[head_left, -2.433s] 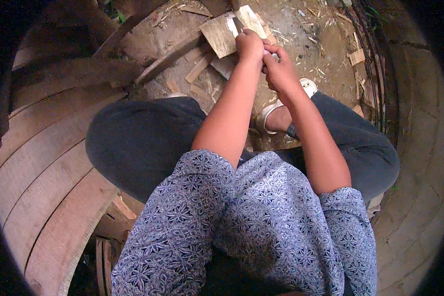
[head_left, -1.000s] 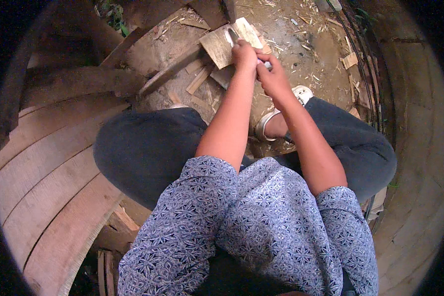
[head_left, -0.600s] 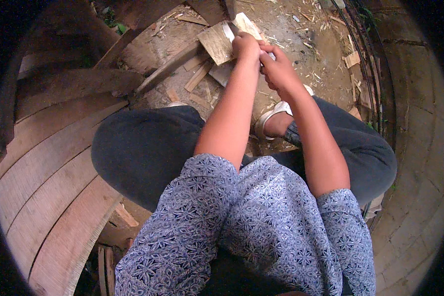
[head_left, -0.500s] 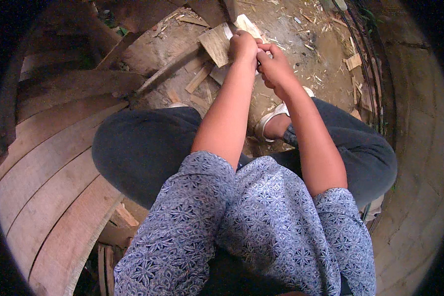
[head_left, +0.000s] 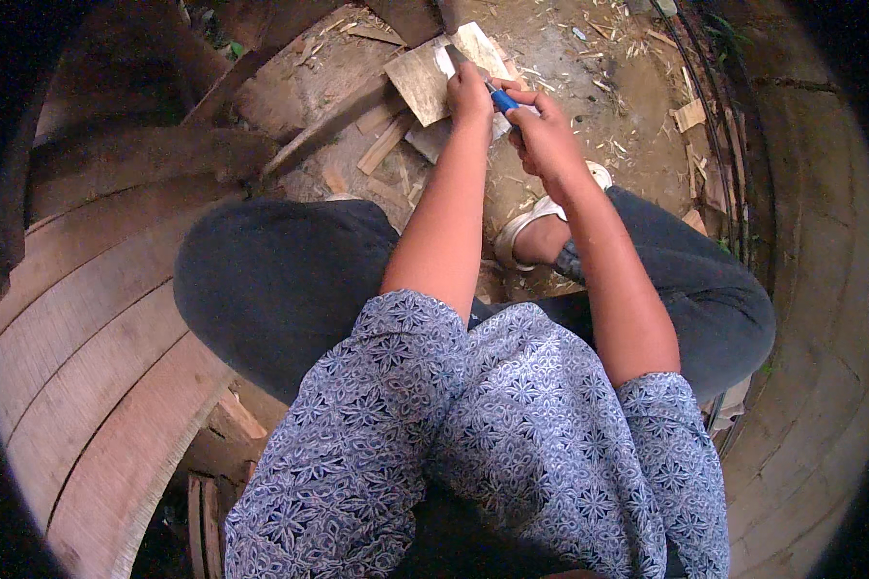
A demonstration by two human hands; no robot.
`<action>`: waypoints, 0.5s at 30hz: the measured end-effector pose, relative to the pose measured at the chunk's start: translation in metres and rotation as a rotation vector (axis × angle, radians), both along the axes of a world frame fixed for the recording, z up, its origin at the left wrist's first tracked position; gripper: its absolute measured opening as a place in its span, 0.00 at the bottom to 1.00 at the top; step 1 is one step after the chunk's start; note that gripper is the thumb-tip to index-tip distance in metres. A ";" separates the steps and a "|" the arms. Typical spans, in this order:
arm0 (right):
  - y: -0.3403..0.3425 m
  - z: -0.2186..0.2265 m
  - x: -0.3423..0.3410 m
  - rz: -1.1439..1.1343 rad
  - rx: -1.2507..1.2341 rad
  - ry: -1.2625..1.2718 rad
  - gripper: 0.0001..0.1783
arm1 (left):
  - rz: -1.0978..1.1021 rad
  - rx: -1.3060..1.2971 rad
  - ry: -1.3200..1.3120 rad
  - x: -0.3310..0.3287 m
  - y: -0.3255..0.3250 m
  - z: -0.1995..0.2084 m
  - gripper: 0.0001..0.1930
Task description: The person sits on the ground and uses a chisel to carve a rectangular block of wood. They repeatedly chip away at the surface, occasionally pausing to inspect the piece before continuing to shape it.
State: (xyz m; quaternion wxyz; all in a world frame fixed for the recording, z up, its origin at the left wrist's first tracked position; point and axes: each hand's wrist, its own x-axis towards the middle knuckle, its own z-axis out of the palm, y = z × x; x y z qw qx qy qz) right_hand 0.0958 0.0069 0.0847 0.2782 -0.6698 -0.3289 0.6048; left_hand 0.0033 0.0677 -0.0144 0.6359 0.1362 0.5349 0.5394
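The wood piece [head_left: 425, 82] is a flat, pale, roughly square board. It lies on the ground [head_left: 589, 58] at the top of the view, in front of the person's knees, tilted a little against other scraps. The left hand [head_left: 470, 94] presses on its right edge, fingers curled over it, so the hand is closed on the wood. The right hand [head_left: 541, 130] is closed around a tool [head_left: 500, 96] with a blue handle; a narrow dark blade seems to reach from the handle to the wood, but its tip is too small to see clearly. The 2 hands are touching or nearly touching each other.

In my judgement the step is cutting or shaving the edge of the wood. To do it well, the left hand should hold the piece firmly and keep its fingers behind the blade, never in its line. The strokes should be short and go away from the body, and the wood should rest flat so it does not slip.

Around it lie small wood chips [head_left: 381, 145], a long plank [head_left: 328, 121] and straw-like shavings. A white sandal [head_left: 531, 222] is on the right foot, just below the hands. Wide curved boards [head_left: 87, 357] stand on the left.

I see no packages, labels or signs here; only 1 small pale block [head_left: 690, 114] lies at the right, without any marking.
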 end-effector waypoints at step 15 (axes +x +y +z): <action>0.006 -0.022 0.005 0.079 0.251 -0.251 0.16 | 0.050 -0.065 -0.041 0.005 0.000 -0.001 0.24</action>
